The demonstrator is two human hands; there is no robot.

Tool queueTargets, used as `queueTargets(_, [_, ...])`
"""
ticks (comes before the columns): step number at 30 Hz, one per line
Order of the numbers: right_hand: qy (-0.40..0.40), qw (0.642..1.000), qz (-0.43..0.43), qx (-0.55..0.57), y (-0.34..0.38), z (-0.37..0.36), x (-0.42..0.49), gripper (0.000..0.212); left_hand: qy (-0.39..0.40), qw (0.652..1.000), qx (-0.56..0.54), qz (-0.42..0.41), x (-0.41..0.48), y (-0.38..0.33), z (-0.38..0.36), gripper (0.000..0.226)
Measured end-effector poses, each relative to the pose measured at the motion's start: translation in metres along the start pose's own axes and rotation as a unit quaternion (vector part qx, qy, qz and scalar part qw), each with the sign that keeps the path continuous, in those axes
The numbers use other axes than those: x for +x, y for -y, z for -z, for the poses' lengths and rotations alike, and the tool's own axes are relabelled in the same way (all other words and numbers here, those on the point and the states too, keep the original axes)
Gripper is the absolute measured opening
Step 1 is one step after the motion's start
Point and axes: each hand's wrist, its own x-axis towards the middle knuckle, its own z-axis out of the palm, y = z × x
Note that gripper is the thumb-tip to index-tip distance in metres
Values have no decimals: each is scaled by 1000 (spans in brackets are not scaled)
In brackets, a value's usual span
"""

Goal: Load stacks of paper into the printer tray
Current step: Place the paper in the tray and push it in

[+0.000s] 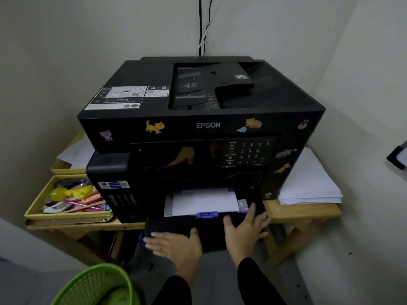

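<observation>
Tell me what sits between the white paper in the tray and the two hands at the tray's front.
In the head view, a blue paper guide sits at the paper edge, then the black tray front, where the left hand and right hand rest.

A green mesh basket below; a yellow box holds stationery.

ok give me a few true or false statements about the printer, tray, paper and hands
1. The tray sticks out of the printer with paper in it. True.
2. The left hand holds a stack of paper. False: it lies flat on the tray front, holding nothing.
3. The right hand rests on the tray's right side. True.
4. Spare paper lies to the printer's left. False: the stack lies to its right.
5. The green basket stands on the table. False: it is below, near the camera.
</observation>
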Motion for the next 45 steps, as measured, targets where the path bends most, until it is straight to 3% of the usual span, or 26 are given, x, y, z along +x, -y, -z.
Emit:
queueTargets(2, [-26,979,-137,148,8,-1,1,94,34,989,-115,86,2,-8,1,99])
queueTargets(4, [-15,927,-261,271,15,-3,10,93,72,967,-209,126,7,-19,3,90])
queueTargets(6, [-13,881,-313,355,15,-8,21,86,83,942,-275,174,17,-28,6,87])
queueTargets(10, [-23,853,-312,418,18,-16,29,67,93,902,-375,195,26,-24,0,85])
queueTargets(16, [-7,829,-295,475,43,-4,58,27,147,834,-513,140,51,-54,9,45])
queueTargets(19, [-19,820,-313,478,55,-2,63,48,131,840,-505,147,48,-68,11,44])
queueTargets(22, [-24,809,-312,497,57,-7,71,70,115,835,-517,149,49,-79,12,65])
queueTargets(24, [-19,801,-297,520,56,-13,78,69,120,827,-529,147,53,-84,12,71])
queueTargets(29, [-17,788,-274,552,50,-27,86,64,125,812,-552,142,63,-84,3,61])
queueTargets(32, [8,775,-265,574,49,-28,87,52,132,808,-558,133,64,-83,-1,64])
queueTargets(34, [22,767,-261,585,48,-29,88,63,135,810,-557,128,63,-83,-2,65])
queueTargets(37, [21,783,-253,568,46,-30,88,74,144,817,-548,111,63,-80,-1,68])
queueTargets(41, [33,840,-224,493,44,-23,88,70,168,846,-495,101,65,-77,5,76])
queueTargets(45, [47,901,-194,384,41,-7,85,50,200,894,-393,80,62,-74,23,123])
